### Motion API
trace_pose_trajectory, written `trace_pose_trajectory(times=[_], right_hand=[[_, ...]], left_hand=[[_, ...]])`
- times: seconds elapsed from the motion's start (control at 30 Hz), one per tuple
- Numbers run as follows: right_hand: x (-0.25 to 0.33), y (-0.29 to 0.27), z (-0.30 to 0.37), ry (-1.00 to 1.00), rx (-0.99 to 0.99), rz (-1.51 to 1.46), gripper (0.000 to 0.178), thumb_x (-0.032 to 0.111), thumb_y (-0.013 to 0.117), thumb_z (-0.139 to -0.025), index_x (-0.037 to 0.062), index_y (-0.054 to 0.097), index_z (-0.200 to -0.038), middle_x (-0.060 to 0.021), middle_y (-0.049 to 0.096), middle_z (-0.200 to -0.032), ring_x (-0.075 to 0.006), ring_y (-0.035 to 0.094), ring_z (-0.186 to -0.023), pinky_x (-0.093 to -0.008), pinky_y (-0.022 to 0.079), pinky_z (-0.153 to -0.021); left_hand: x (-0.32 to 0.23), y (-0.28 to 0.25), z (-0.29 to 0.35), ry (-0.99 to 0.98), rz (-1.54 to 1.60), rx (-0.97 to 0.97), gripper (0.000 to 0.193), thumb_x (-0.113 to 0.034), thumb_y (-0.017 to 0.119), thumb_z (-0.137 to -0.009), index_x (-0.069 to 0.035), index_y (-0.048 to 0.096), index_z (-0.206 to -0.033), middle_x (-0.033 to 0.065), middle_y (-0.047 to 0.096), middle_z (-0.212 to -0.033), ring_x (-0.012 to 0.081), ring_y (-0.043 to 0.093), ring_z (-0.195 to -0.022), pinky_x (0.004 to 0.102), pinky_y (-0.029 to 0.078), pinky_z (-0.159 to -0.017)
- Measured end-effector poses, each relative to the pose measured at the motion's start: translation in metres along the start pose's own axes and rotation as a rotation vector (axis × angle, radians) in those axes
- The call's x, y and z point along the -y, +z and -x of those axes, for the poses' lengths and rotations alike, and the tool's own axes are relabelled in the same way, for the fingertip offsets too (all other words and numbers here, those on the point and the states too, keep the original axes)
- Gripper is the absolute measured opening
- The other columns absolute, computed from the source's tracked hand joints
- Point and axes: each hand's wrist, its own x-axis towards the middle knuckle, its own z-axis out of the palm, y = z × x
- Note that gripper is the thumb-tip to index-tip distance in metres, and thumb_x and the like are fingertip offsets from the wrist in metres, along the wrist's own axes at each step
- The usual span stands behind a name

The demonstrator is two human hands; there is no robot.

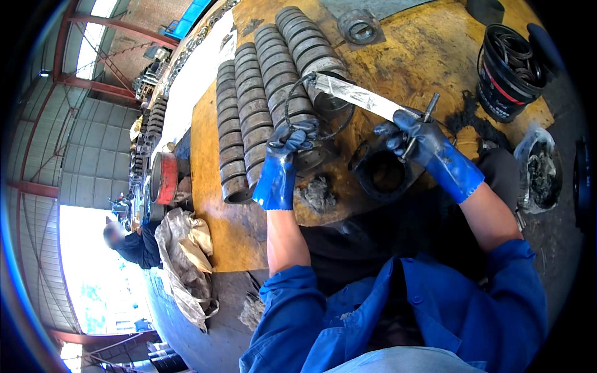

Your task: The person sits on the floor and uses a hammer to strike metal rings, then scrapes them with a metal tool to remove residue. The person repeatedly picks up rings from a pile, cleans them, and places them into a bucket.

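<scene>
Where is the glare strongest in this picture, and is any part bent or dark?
Head view: sunlight glares on the metal strip in the right hand and blows out the doorway at lower left; fisheye bends the edges; the corners go black.

Grimy rubber-coated gloves cover each hand; ribbed metal rings look dull grey, the flat blade worn shiny, the table rough, stained yellow
</scene>
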Motion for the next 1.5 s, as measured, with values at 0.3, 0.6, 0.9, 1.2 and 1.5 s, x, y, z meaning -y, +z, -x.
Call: trace_pose_trajectory(times=[0.3, 0.6, 0.9, 1.2, 1.5], right_hand=[[0.006, 0.018, 0.013, 0.001, -0.016, 0.428, 0.045, 0.033, 0.057, -0.093, 0.0006, 0.053, -0.125, -0.0119, 0.069, -0.096, -0.0115, 0.064, -0.064, -0.0208, 0.048, -0.050], [0.002, 0.020, 0.012, -0.021, 0.049, 0.625, 0.040, 0.033, 0.055, -0.095, 0.0010, 0.059, -0.119, -0.0104, 0.070, -0.092, -0.0100, 0.064, -0.064, -0.0198, 0.049, -0.050], [0.000, 0.012, 0.011, -0.035, -0.023, 0.108, 0.040, 0.026, 0.054, -0.095, -0.0004, 0.052, -0.126, -0.0147, 0.069, -0.094, -0.0117, 0.064, -0.062, -0.0213, 0.050, -0.051], [-0.016, -0.007, -0.006, 0.131, -0.031, -0.293, 0.015, 0.020, 0.057, -0.092, 0.0065, 0.057, -0.099, -0.0180, 0.063, -0.104, -0.0173, 0.056, -0.066, -0.0292, 0.049, -0.051], [-0.012, -0.004, -0.006, 0.068, -0.028, -0.288, 0.011, 0.018, 0.053, -0.093, 0.0091, 0.055, -0.099, -0.0136, 0.063, -0.100, -0.0149, 0.056, -0.064, -0.0235, 0.044, -0.046]], left_hand=[[0.011, -0.012, -0.005, -0.093, -0.024, 0.104, 0.025, -0.013, 0.062, -0.089, 0.002, 0.065, -0.108, 0.0067, 0.068, -0.098, 0.0123, 0.061, -0.082, 0.0240, 0.048, -0.071], [0.034, -0.030, -0.018, -0.184, -0.109, 0.210, 0.021, -0.010, 0.060, -0.090, 0.003, 0.065, -0.106, 0.0055, 0.067, -0.091, 0.0116, 0.061, -0.080, 0.0225, 0.048, -0.070], [0.017, -0.008, -0.013, -0.184, 0.068, -0.260, 0.027, -0.018, 0.055, -0.094, 0.000, 0.063, -0.113, 0.0075, 0.069, -0.104, 0.0133, 0.064, -0.088, 0.0247, 0.049, -0.071], [-0.002, 0.009, -0.006, 0.188, -0.161, -0.428, 0.029, -0.020, 0.051, -0.096, -0.001, 0.063, -0.115, 0.0080, 0.067, -0.109, 0.0129, 0.064, -0.087, 0.0201, 0.047, -0.063], [0.003, -0.003, -0.005, -0.077, -0.016, -0.183, 0.030, -0.024, 0.057, -0.094, -0.002, 0.065, -0.111, 0.0084, 0.069, -0.108, 0.0140, 0.064, -0.088, 0.0257, 0.049, -0.074]])
